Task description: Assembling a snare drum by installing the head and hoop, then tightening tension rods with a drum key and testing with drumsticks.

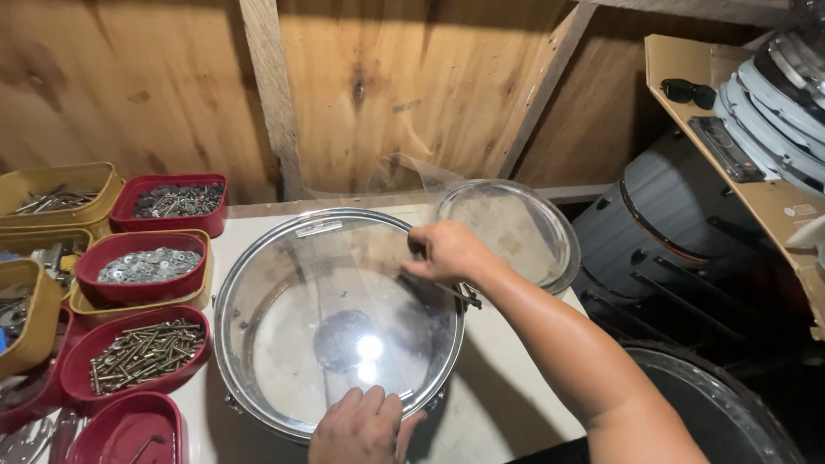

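Observation:
A shallow chrome drum shell (236, 283) lies flat on a pale workbench, with a clear drumhead (335, 301) resting over its top. My left hand (361, 425) presses on the near rim of the clear head. My right hand (447, 251) grips the head's far right edge, fingers curled over the rim. A second clear drumhead (516, 228) leans behind the drum to the right.
Red and yellow trays at the left hold washers (148, 265), long screws (146, 351) and other hardware. A wooden wall stands behind. At the right sit a dark drum shell (662, 215), another drum (730, 404) and a shelf with stacked hoops (773, 103).

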